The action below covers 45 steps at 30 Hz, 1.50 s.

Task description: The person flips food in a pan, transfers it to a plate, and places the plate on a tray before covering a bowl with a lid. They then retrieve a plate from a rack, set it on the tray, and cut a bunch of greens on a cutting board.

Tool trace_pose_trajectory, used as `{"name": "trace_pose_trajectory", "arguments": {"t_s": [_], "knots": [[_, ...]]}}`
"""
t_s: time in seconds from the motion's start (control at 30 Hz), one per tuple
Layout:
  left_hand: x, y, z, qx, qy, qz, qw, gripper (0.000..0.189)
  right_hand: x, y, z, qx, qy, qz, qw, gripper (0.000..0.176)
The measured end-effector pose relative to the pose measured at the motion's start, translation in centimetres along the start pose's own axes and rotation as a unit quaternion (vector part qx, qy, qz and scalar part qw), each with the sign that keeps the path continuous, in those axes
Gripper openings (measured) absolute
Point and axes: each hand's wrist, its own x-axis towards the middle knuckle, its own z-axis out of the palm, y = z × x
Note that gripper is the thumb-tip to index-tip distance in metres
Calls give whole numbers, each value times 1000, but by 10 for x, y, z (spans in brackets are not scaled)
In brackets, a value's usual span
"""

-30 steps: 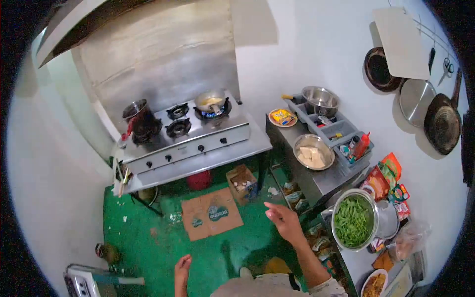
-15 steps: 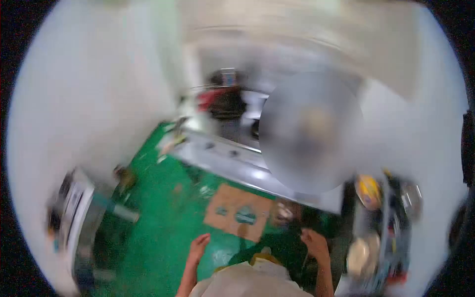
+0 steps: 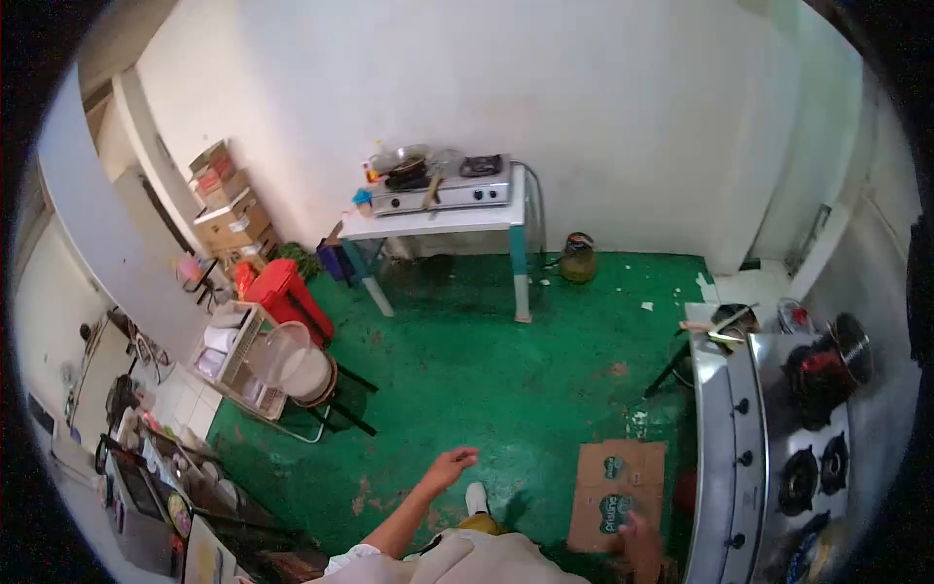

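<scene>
My left hand (image 3: 449, 469) is stretched out over the green floor (image 3: 506, 370), fingers extended with nothing in them. Low in the view, my right hand (image 3: 639, 545) is smeared by motion, so its fingers cannot be made out. It overlaps the lower edge of a flattened cardboard sheet (image 3: 595, 479) on the floor. To the right of that hand stands a steel stove (image 3: 728, 428) with several burners and a dark pot (image 3: 815, 380). One white shoe (image 3: 476, 497) of mine shows below my left hand.
Against the far wall, a table (image 3: 438, 225) carries a two-burner stove (image 3: 457, 198) with pans. On the left are a red bin (image 3: 292, 295), a stool bearing a white tub (image 3: 304, 375), a rack (image 3: 238, 346) and stacked cartons (image 3: 233, 222). A round container (image 3: 577, 259) sits by the wall.
My view has turned left, from the steel stove toward the far wall; the cardboard and stove now lie to the right. My left hand reaches further forward.
</scene>
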Motion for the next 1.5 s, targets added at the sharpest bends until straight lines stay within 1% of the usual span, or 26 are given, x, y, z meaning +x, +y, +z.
{"name": "trace_pose_trajectory", "arguments": {"t_s": [0.13, 0.17, 0.2, 0.23, 0.27, 0.3, 0.37, 0.47, 0.5, 0.53, 0.57, 0.6, 0.63, 0.7, 0.77, 0.83, 0.9, 1.03, 1.1, 1.13, 1.17, 1.23, 1.33, 1.37, 1.43, 1.5], "knots": [[24, -33, -81, -62, 92, -2, 994, 32, 60, -127, 31, -86, 14, -205, 975, 43], [28, -35, -100, -46, 102, -7, 994, 31, 88, -116, 69, -47, -18, -150, 987, 40], [35, -40, -126, -93, 109, 25, 989, 31, 99, -159, 84, -110, -19, -164, 980, 40], [48, -55, -147, -79, 128, 33, 988, 34, 106, -195, 84, -78, -94, -157, 980, 42], [51, -54, -161, -160, 139, 23, 977, 38, 126, -178, 123, -51, -56, -225, 971, 43], [62, -57, -177, -149, 151, 0, 977, 42, 132, -225, 119, -120, -123, -162, 972, 43], [85, -64, -201, -193, 152, -22, 969, 43, 139, -266, 122, -137, -143, -165, 966, 44], [123, -66, -226, -189, 157, -36, 969, 41, 162, -288, 133, -101, -116, -186, 970, 47], [138, -68, -222, -164, 140, 24, 976, 39, 174, -271, 137, -85, -110, -186, 973, 47], [153, -58, -218, -155, 136, 27, 978, 38, 189, -253, 138, -72, -112, -195, 972, 48], [161, -40, -212, -145, 137, 28, 979, 37, 207, -246, 134, -99, -157, -150, 971, 49], [162, -12, -207, -142, 141, -9, 980, 35, 216, -247, 131, -166, -133, -141, 967, 49], [178, -5, -201, -144, 139, 4, 980, 34, 223, -261, 114, -138, -161, -68, 975, 49], [222, 2, -204, -161, 128, 40, 978, 31, 266, -256, 117, -62, -177, -2, 982, 43], [260, 16, -208, -181, 136, 68, 972, 31, 313, -297, 105, -98, -175, -22, 979, 39], [293, 24, -214, -211, 143, 54, 966, 31, 374, -330, 112, -136, -167, -30, 976, 35], [318, 36, -238, -247, 196, 36, 948, 32, 469, -381, 145, -66, -60, -264, 960, 30], [331, 35, -272, -287, 315, -28, 904, 33, 590, -513, 200, 104, -173, -329, 923, 26], [326, 41, -291, -302, 354, -59, 883, 32, 632, -590, 233, 221, -283, -318, 877, 25], [328, 45, -302, -313, 381, -81, 866, 32, 667, -619, 268, 277, -336, -269, 859, 25], [327, 44, -310, -315, 390, -85, 861, 32, 680, -653, 286, 261, -333, -262, 867, 25], [336, 35, -329, -347, 436, -110, 823, 31, 711, -713, 331, 337, -385, -213, 832, 27], [366, 16, -372, -344, 441, -142, 816, 31, 761, -784, 412, 451, -415, -140, 778, 35], [382, 9, -391, -341, 442, -144, 817, 31, 785, -805, 442, 454, -416, -137, 776, 35], [419, -5, -429, -345, 413, -162, 827, 31, 828, -837, 494, 532, -402, -33, 744, 47], [464, -23, -474, -353, 391, -136, 839, 31, 865, -868, 526, 571, -383, 22, 726, 67]]}}
